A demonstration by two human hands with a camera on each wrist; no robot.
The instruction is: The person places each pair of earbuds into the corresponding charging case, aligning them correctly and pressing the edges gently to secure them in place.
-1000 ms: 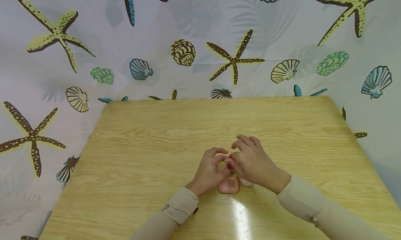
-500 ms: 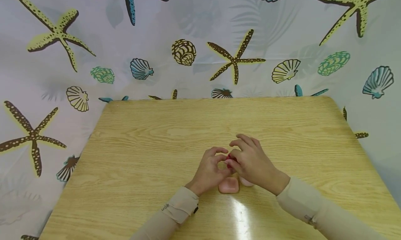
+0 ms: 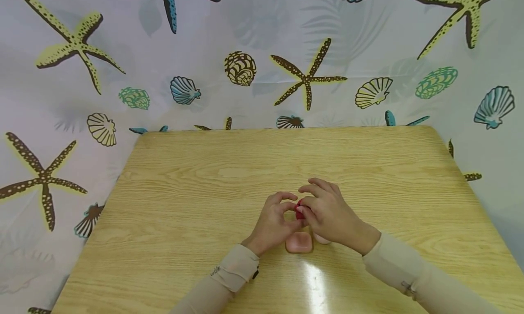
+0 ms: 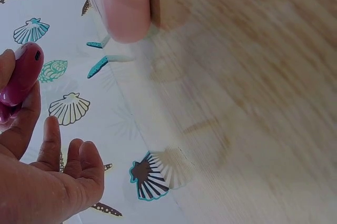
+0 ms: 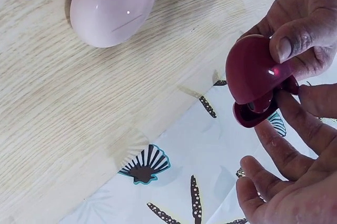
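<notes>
Head view first: the pale wood-grain table (image 3: 204, 177) spreads wide, and both hands meet just above it, nearer the person's edge than the far one. Left hand (image 3: 273, 223) and right hand (image 3: 329, 214) close from either side on one small dark red glossy egg-shaped case (image 3: 300, 210), which sits squarely between the two grips, touching both. Neither hand is nearer; they share it.

Right wrist view shows it best: the red case (image 5: 253, 77) is split, a domed half above and a shallower half below, parted on one side. The thumb of one hand presses on the dome while fingers (image 5: 295, 124) curl beneath the lower half, so that grip is pinching. Left wrist view catches the case's rounded end (image 4: 22, 77) against the thumb, with the other fingers (image 4: 79, 166) loosely spread below.

Just beneath the grips, toward the person, lie a pale pink smooth egg (image 5: 112, 7) and a second pink rounded piece (image 3: 299, 242), touching each other, apart from the case.
</notes>
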